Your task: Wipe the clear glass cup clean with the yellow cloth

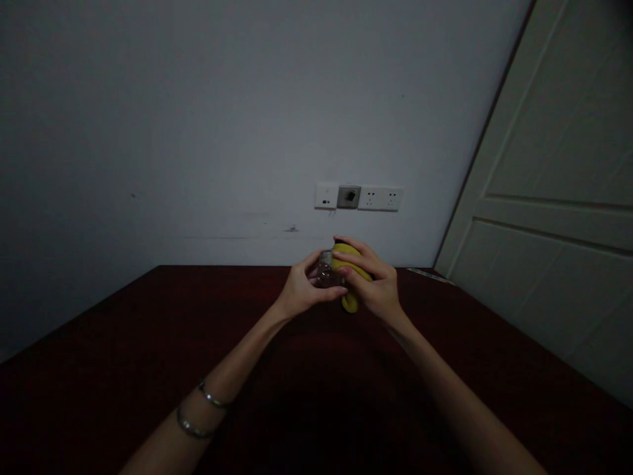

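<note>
Above the dark red tabletop point(198, 330), both my hands meet in front of the wall. My left hand point(304, 287) is closed around a small clear jar point(326, 272), with the thumb along its lower side. My right hand point(373, 280) grips a yellow cloth point(349, 260) with dark edges, pressed against the right end of the jar. A fold of the cloth hangs below the fingers. The jar's right end is hidden behind the cloth, and dim light keeps its details unclear.
A row of wall sockets point(380, 198) and a grey switch plate point(349, 197) sit on the pale wall point(222, 132) behind my hands. On the right, a light panelled door point(558, 171) borders the table. Two bracelets point(190, 425) circle my left forearm.
</note>
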Motion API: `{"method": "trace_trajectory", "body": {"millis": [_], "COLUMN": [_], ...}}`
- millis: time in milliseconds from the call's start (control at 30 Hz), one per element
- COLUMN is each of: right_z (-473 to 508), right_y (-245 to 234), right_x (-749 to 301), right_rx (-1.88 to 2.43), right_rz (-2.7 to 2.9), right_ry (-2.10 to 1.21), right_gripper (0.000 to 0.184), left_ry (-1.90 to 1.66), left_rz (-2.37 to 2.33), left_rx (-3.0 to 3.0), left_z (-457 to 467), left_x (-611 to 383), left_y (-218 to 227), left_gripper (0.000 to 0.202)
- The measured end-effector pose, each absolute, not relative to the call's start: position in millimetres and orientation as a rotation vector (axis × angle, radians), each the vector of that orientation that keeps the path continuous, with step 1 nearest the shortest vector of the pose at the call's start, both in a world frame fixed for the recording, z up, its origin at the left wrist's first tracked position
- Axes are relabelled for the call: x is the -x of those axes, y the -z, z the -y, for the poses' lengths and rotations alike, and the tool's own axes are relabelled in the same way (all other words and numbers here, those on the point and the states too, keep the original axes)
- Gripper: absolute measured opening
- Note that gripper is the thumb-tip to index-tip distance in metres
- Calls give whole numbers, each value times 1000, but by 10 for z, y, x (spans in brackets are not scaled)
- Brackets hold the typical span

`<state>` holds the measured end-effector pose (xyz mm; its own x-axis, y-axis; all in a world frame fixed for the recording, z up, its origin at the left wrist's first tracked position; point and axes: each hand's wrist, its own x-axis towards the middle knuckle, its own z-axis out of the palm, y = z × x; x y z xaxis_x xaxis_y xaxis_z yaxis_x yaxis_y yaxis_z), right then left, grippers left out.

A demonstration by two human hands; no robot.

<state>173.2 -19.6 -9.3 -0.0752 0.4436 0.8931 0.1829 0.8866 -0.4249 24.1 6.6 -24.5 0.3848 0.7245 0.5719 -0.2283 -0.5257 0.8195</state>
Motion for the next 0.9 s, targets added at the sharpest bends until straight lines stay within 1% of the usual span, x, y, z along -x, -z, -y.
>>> {"method": "trace_trajectory", "body": {"millis": [167,300,533,700,767,900], "right_z": [143,154,197,107,64,50], "right_y": [93,77,47,66,84,95], "right_x": [-1720,-1703,-1755,-1795,-1792,-1773], "right_rx": [560,596,550,565,597,679], "right_rz": [1540,1492,1651,1566,1494,1440], "right_ry": [-341,-346,-267,-383,-433,-451], "right_gripper": [19,18,15,14,16,23], "left_ry": [-1276,-1285,-1332,-1330,-1343,-1350], "left_rz": [-463,-510,-549,-513,-517,-543], "left_rx": [-1715,-1735,-1712,-1817,-1870,-1865], "left_z": [-50,-45,-39,-37,-36,-19], "left_x": [-242,-240,-280,-262,-253,-263], "left_y": [242,226,245,276,282,273], "left_gripper": [75,77,65,73,75,73]}}
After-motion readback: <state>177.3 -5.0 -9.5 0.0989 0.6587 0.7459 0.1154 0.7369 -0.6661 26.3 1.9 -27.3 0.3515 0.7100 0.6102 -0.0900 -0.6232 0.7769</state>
